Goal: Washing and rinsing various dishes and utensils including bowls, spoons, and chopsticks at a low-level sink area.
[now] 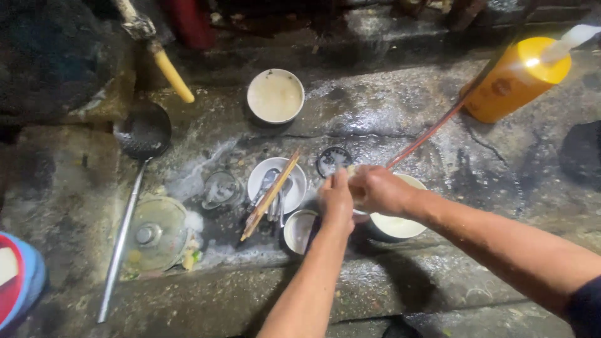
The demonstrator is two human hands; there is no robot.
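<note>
Both hands are bunched together right over the wet concrete floor, just right of the white bowl (275,181) with chopsticks (270,195) and spoons (269,188) in it, which I'll use as the landmark. The left hand (337,200) and right hand (377,189) are both curled closed around something small between them. You can only see a pale sliver of it at the fingertips, so I honestly can't tell what it is, maybe a sponge or a small dish. Directly under the right hand, to the right of the landmark bowl, sits a bigger white bowl (400,225) with cloudy pale liquid in it. Below-right of the landmark, touching range of the left wrist, there's a small metal cup (299,230).

Other stuff: a round dark strainer disc (333,161) just up-right of the landmark, a glass (220,189) lying just left of it, and a glass pot lid (154,233) further left and lower. A long metal skimmer ladle (134,188) runs down the far left. Straight above the landmark is another white bowl (275,96), milky inside. Way off to the upper right is an orange bottle (514,80) tipped over, with a thin reddish hose (432,131) running from near it toward the hands.
</note>
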